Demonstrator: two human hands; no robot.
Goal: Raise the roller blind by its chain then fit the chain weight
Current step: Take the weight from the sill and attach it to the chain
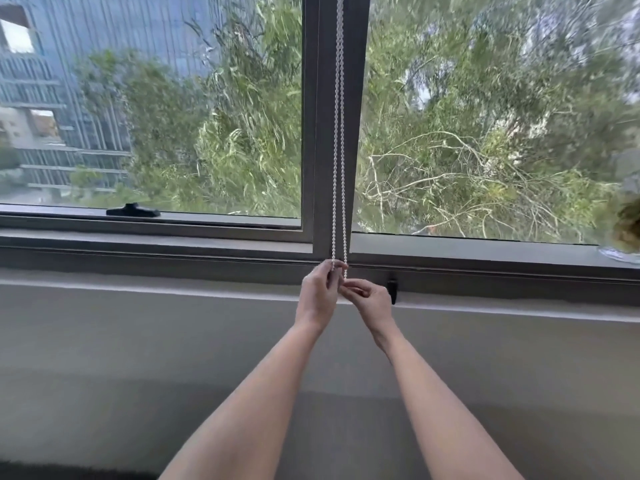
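A white bead chain (339, 140) hangs as two strands down the grey centre post of the window (323, 133). Both hands meet at its lower end, level with the sill. My left hand (320, 294) is closed around the left strand and the bottom of the loop. My right hand (372, 301) pinches the right strand with thumb and forefinger, just beside the left hand. The bottom of the chain is hidden inside my fingers. No chain weight shows, and the blind itself is out of view above.
A black window handle (133, 211) lies on the left frame. A small black fitting (392, 291) sits under the sill right of my hands. A glass object (623, 252) stands on the sill at far right. Below runs a grey wall.
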